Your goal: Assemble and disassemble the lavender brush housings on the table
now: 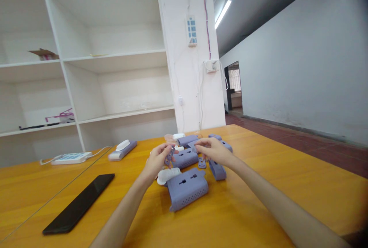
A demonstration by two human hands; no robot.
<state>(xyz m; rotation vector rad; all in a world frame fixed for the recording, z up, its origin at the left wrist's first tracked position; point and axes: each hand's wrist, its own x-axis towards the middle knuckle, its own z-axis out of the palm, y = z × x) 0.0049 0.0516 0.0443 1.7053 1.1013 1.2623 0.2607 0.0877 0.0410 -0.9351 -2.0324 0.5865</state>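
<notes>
My left hand (pixel 158 160) pinches a small purple plastic piece (pixel 169 156) between its fingers, just above the orange table (pixel 258 186). My right hand (pixel 214 150) reaches over the pile with fingers curled at another small purple part; whether it grips it I cannot tell. Between the hands lies a purple perforated case (pixel 185 158). Nearer to me sits a larger purple perforated shell (pixel 187 188) with slots, and a white brush head (pixel 168 174) lies beside it. A narrow purple piece (pixel 217 170) lies under my right wrist.
A black phone (pixel 79 204) lies face down at the left. Behind it are a white power strip (pixel 71 158) with a cable and an assembled purple and white brush (pixel 123 150). White shelving (pixel 86 68) stands behind the table. A doorway (pixel 233 87) opens at the far right.
</notes>
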